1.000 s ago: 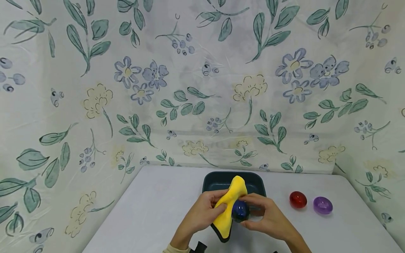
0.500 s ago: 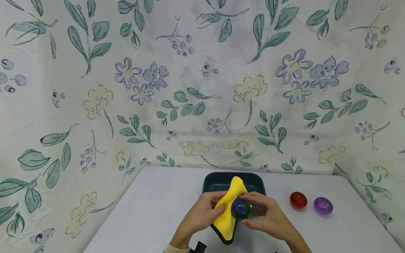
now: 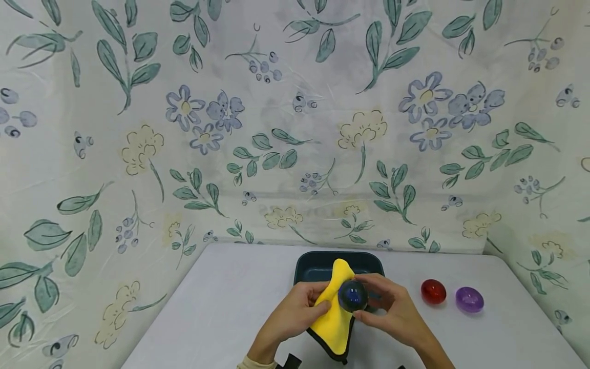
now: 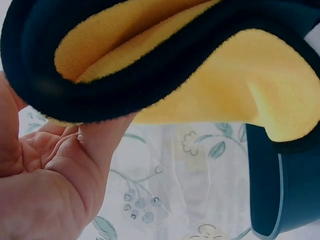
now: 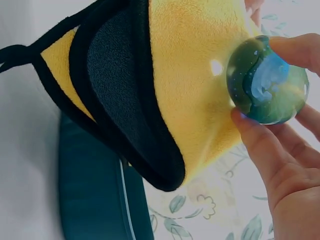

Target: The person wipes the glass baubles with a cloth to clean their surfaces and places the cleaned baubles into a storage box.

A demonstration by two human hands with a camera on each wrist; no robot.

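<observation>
A yellow cloth (image 3: pixel 333 328) with a dark edge hangs from my left hand (image 3: pixel 295 311), whose thumb and fingers pinch it. In the left wrist view the cloth (image 4: pixel 210 95) folds over the fingers, its dark border looping toward the camera. My right hand (image 3: pixel 392 307) holds a shiny glass ball (image 3: pixel 353 295) between thumb and fingers, right beside the cloth. Seen from the right wrist, the ball (image 5: pixel 267 80) is clear with blue and green swirls, and the cloth (image 5: pixel 195 85) lies behind its left side. Part of the right fingers is hidden behind the ball.
Behind the hands a dark teal tray (image 3: pixel 318 260) stands on the white table (image 3: pixel 207 302). To its right lie a red glass piece (image 3: pixel 433 291) and a purple one (image 3: pixel 469 300). A floral curtain (image 3: pixel 276 154) closes off the back and sides.
The right hand has lifted the ball slightly and turned it against the cloth. The cloth's lower end has swung right and spread wider. The left hand stays nearly in place.
</observation>
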